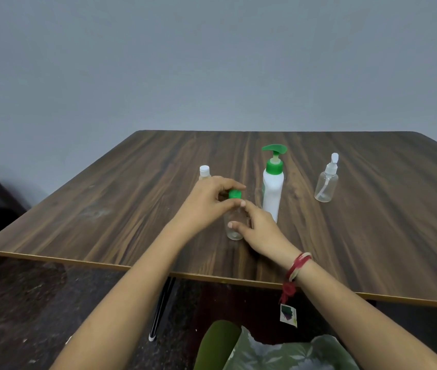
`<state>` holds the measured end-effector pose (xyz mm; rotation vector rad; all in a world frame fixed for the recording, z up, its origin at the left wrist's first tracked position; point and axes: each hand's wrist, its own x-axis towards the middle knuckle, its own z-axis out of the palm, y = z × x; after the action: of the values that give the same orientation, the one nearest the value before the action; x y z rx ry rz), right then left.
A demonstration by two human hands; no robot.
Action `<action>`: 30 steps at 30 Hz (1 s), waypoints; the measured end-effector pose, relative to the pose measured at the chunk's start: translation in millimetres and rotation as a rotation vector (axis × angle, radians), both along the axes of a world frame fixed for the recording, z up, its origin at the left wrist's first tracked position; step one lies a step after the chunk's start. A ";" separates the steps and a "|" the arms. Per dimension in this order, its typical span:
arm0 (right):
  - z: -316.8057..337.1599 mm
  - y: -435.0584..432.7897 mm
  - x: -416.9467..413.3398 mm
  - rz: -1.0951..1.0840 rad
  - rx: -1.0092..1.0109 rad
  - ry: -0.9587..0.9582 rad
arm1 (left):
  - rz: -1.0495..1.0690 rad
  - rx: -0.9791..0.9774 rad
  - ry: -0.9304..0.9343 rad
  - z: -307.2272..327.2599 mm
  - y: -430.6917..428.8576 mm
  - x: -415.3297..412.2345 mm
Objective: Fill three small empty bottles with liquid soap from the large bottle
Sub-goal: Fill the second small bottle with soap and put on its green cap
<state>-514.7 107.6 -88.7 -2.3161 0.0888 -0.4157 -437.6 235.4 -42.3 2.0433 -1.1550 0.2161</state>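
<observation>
While I sit at the dark wood-grain counter, set against a plain grey wall, my two hands meet over one small bottle near its middle. The large white soap bottle with its green pump stands upright just right of my hands. Well to its right stands a clear small spray bottle, its white nozzle on, looking empty. My left hand is curled over the top of the clear small bottle, fingers and thumb closed around its green cap. My right hand, a red thread band on its wrist, wraps the bottle's body, thumb across the front, holding it upright on the counter. Behind my left hand, a third small bottle with a white cap peeks out, mostly hidden
</observation>
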 end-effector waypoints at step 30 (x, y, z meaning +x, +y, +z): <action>-1.2 -1.6 8.0 -0.009 0.124 0.002 | 0.342 -0.052 0.263 -65.9 44.9 17.0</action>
<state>-506.7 105.9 -89.9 -2.1947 0.1233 -0.4012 -420.7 280.3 -108.2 2.1383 -0.6318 0.1361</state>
